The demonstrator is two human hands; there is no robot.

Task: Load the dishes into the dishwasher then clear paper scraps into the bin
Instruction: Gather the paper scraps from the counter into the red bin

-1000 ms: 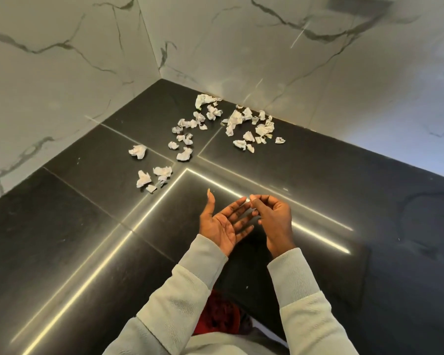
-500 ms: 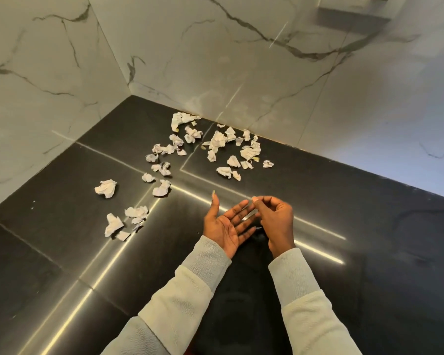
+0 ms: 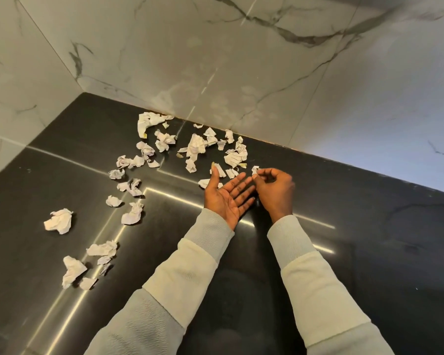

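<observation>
Several crumpled white paper scraps (image 3: 195,147) lie scattered on the black tiled floor (image 3: 369,239) in the corner below the marble walls. My left hand (image 3: 226,198) is open with its palm up and fingers straight, just in front of the nearest scraps, and holds nothing. My right hand (image 3: 274,190) is beside it with its fingers curled, and its fingertips pinch a small paper scrap (image 3: 254,169) at the right end of the pile. No dishes, dishwasher or bin are in view.
Marble wall panels (image 3: 215,60) close off the corner at the back and left. More scraps trail to the left, among them a large crumpled piece (image 3: 59,221) and a cluster (image 3: 87,265) nearer to me. The tiles reflect bright light strips.
Both hands have moved forward to the scraps near the wall, and the view has come closer to the pile. My right fingertips now reach the small scrap at the pile's right end.
</observation>
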